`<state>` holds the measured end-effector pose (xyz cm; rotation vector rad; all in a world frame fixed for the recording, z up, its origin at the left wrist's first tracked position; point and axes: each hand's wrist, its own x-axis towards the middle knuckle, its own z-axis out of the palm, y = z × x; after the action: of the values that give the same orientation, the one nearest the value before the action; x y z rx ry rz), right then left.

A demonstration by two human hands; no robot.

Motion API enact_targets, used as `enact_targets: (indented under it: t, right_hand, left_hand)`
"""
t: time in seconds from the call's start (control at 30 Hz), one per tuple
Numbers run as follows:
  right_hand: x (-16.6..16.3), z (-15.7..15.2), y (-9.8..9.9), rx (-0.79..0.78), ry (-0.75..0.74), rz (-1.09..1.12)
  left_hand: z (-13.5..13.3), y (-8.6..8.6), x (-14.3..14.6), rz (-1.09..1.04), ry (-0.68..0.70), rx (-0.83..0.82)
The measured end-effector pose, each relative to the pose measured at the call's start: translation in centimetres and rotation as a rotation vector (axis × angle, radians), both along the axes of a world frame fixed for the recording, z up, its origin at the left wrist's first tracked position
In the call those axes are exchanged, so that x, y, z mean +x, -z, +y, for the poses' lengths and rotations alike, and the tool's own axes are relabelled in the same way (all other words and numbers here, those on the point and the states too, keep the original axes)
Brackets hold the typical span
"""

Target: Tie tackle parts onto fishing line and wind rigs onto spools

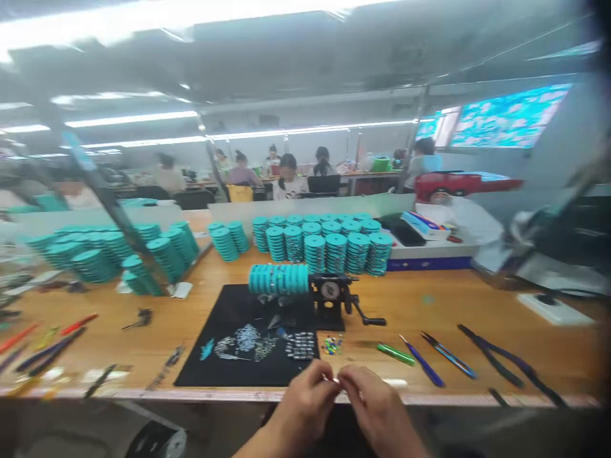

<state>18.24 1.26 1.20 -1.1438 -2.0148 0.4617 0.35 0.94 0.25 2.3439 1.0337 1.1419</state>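
Observation:
At the table's front edge, my left hand (310,397) and my right hand (370,397) meet, thumbs and fingertips pinched together. Something small and pale shows between them, too small to name. Just beyond my hands lies a little pile of green, yellow and blue beads (333,344). A black mat (205,362) to the left carries white and grey bead strands (245,338), dark-and-silver small pieces (300,345) and a turquoise tassel-like bit (207,349). Behind it stands a black hand-crank winder (330,299) with a row of turquoise spools (278,278) on its shaft.
Stacks of turquoise spools (334,248) line the back of the wooden table. To the right lie a green tube (396,353), a blue-handled tool (424,364), tweezers (449,354) and black long-handled pliers (510,362). A power strip (556,310) sits far right. Several people work behind the partition.

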Motion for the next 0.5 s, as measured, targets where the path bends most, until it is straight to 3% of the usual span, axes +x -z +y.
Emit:
enact_targets:
  t: [0.13, 0.23, 0.3, 0.43, 0.5]
  right_hand:
    - [-0.7, 5.0, -0.7, -0.307, -0.137, -0.081]
    - [-1.1, 6.1, -2.0, -0.342, -0.188, -0.117]
    - [-0.8, 5.3, -2.9, -0.316, -0.109, -0.110]
    - [0.3, 1.5, -3.9, -0.117, 0.247, 0.020]
    - [0.3, -0.6, -3.6, -0.135, 0.331, 0.143]
  left_hand:
    - [1.6, 0.3, 0.3, 0.106, 0.062, 0.059]
    - [1.6, 0.1, 0.8, 0.025, 0.040, -0.012]
    - [1.3, 0.0, 1.0, -0.075, 0.012, -0.087]
    - [0.8, -0.3, 0.7, -0.256, -0.081, -0.288]
    - [0.7, -0.5, 0.4, -0.300, -0.080, -0.367]
